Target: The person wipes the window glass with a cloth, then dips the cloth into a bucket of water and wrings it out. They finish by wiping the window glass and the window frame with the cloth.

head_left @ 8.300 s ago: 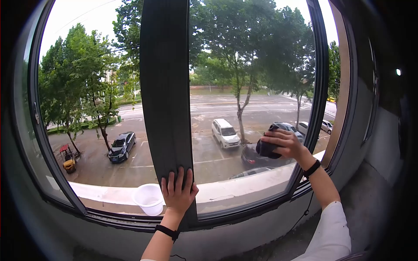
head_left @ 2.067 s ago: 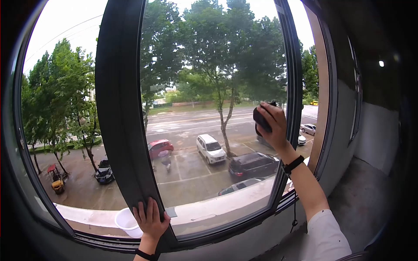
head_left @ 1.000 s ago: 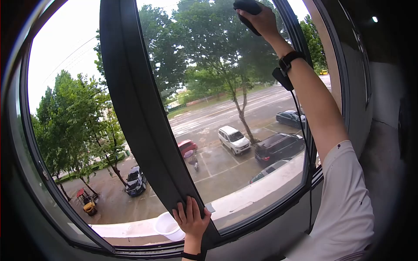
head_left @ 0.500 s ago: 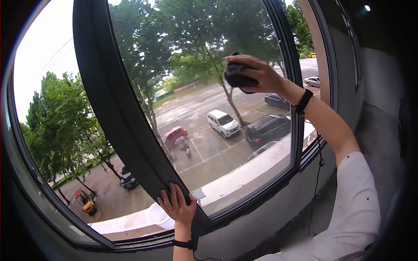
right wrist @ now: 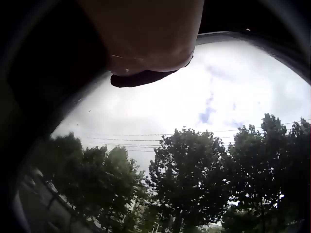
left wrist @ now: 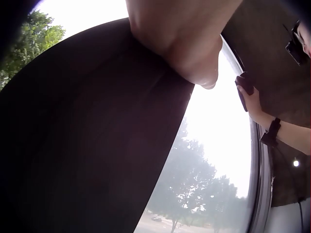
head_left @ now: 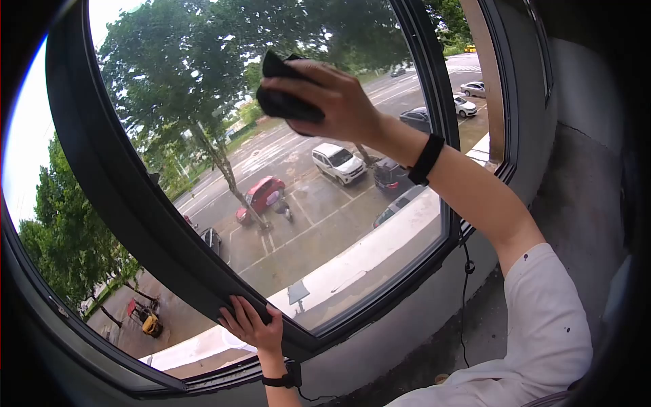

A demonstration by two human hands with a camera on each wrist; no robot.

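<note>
My right hand [head_left: 339, 102] grips a dark bunched cloth [head_left: 288, 95] against the window glass [head_left: 271, 264], in the upper part of the pane. In the right wrist view, an edge of the cloth [right wrist: 141, 78] shows below the hand [right wrist: 150, 43]. My left hand [head_left: 254, 329] rests with spread fingers on the lower end of the wide dark window post [head_left: 135, 183]. The left wrist view shows that post [left wrist: 87, 131] close up beside the left hand [left wrist: 180, 39], with the right hand [left wrist: 251, 101] and cloth beyond.
A white tub [head_left: 234, 339] stands on the outer ledge [head_left: 366, 254], partly hidden behind the left hand and post. A dark cord [head_left: 464, 305] hangs down the wall at the right. Parked cars and trees are outside.
Since the earlier frames, my right hand has swept the cloth from high on the right down and leftward across the pane. The left hand stays on the post, while the head view has tilted and shifted.
</note>
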